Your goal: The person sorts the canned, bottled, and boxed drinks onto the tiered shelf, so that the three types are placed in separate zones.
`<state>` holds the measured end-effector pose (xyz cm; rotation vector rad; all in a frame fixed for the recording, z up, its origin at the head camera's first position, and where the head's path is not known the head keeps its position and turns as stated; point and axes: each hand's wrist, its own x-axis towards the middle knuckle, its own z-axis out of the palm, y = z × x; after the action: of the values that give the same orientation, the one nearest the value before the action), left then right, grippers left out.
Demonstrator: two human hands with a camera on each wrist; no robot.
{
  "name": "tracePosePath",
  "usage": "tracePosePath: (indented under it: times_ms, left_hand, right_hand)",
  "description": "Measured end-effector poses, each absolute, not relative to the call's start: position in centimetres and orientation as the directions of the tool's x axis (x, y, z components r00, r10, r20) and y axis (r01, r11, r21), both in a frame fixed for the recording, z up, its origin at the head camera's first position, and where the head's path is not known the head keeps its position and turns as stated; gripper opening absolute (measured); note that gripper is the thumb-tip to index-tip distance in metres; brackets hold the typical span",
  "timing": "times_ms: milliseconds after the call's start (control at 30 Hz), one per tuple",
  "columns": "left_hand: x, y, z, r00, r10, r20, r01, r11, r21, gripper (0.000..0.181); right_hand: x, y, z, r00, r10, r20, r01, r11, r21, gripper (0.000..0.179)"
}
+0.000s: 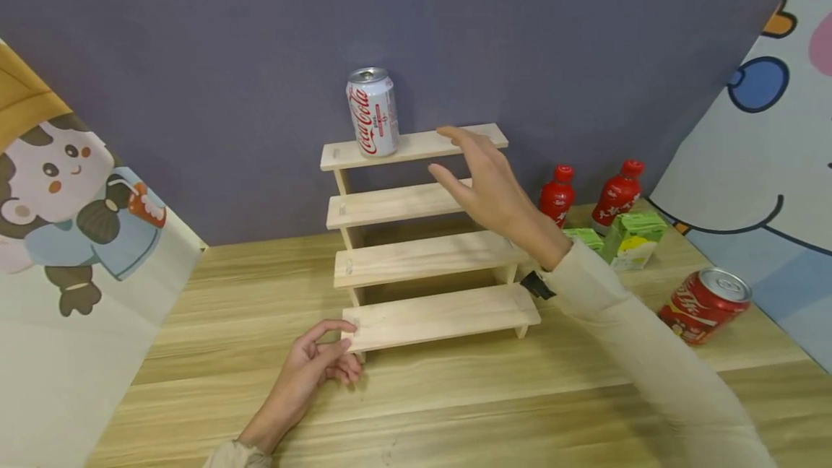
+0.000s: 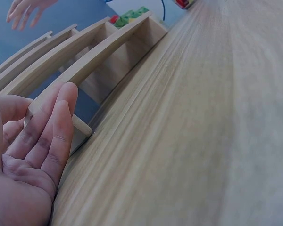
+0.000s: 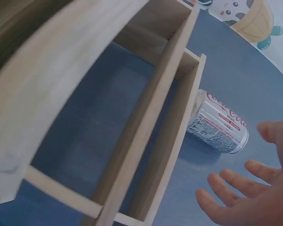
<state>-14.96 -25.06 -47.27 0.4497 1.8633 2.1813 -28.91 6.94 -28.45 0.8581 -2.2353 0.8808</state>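
Observation:
A four-step wooden display rack [image 1: 442, 318] stands on the wood-grain table against the blue-grey back wall. My left hand [image 1: 310, 365] grips the left end of its lowest step, thumb on one side and fingers curled under the board, as the left wrist view shows. On the top step, left of its middle, a white Coca-Cola can [image 1: 373, 118] stands upright. My right hand [image 1: 487, 183] hovers over the right part of the upper steps, fingers spread and holding nothing. In the right wrist view its fingers [image 3: 240, 183] are apart from the can.
Right of the rack stand two red bottles [image 1: 616, 193] and green drink cartons [image 1: 635, 240], one partly hidden by my right sleeve. A red can [image 1: 705, 305] is nearer the right wall. Cartoon-printed panels [image 1: 84, 208] border both sides.

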Motion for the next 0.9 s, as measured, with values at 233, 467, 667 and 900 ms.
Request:
tracePosePath:
  times_ms: [233,467,667,900]
  left_hand:
    - [-15.0,-25.1,-47.3,-0.923,0.375,0.086,0.025,-0.164,0.986,0.033]
    - [-15.0,-25.2,-47.3,-0.923,0.375,0.088,0.024,-0.171,0.985,0.032]
    - [-15.0,-25.1,-47.3,-0.923,0.374,0.089,0.026,-0.169,0.985,0.032]
    - [-15.0,-25.1,-47.3,-0.928,0.366,0.075,0.015,-0.165,0.986,0.033]
  right_hand:
    - [-27.8,8.5,-29.9,-0.621,-0.340,0.706,-0.727,0.587,-0.356,0.052]
    - [-25.2,10.0,-30.9,-0.571,-0.354,0.741,-0.755,0.581,-0.304,0.051]
    - [-23.1,11.4,-31.7,-0.526,-0.391,0.755,-0.785,0.565,-0.255,0.054]
    - [-21.1,13.2,-32.6,-0.545,-0.406,0.733,-0.763,0.603,-0.233,0.055]
